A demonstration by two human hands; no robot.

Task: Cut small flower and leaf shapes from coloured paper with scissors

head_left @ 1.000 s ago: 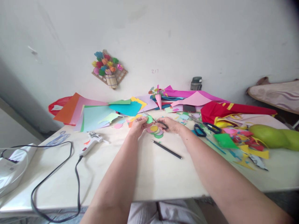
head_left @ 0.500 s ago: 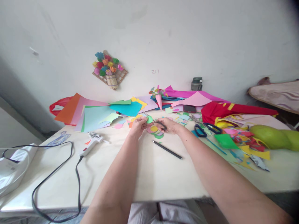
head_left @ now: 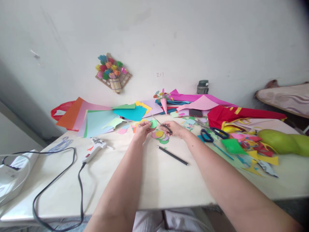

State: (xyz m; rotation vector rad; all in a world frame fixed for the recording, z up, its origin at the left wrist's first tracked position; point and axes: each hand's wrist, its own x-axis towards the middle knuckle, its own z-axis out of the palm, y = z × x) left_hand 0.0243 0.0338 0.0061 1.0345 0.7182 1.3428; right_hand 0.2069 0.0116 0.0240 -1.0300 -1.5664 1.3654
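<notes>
My left hand (head_left: 143,131) pinches a small green paper circle (head_left: 153,123) by its edge. In my right hand (head_left: 174,128) is a pair of scissors (head_left: 166,128) with dark handles, its blades pointing up and left just beside the circle. Below and between both hands lies a small pile of cut paper circles (head_left: 159,134) in yellow, pink and green. A black pen (head_left: 173,155) rests on the table nearer to me.
At left lie a white glue gun (head_left: 95,150) and its looping black cord, near a power strip (head_left: 18,172). Coloured paper sheets (head_left: 100,122) spread along the back. On the right are dark-blue-handled scissors (head_left: 207,135), paper scraps, a red cloth (head_left: 241,112) and green fruit (head_left: 277,141).
The scissors have shifted away from the green circle, and their blades now show clear of it. My left hand has moved slightly left with the circle.
</notes>
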